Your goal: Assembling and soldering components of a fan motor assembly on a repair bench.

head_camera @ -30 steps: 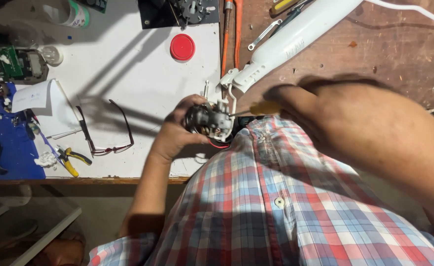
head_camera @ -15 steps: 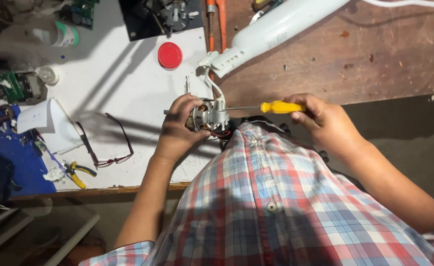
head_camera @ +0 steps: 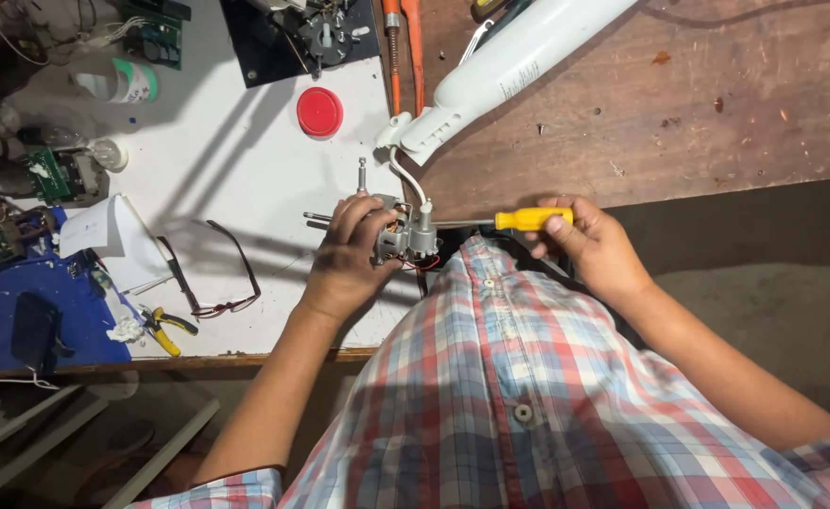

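Gripping with both hands, we clasp the small electric motor in our left hand and close our right hand around the yellow handle of the screwdriver, whose shaft runs level to the motor's side. We hold the motor just above the near edge of the white worktop, against our checked shirt. A white wire joins it to the long white housing lying on the brown wooden table. Left of our hand lie spectacles, then yellow-handled pliers. A red lid rests farther up.
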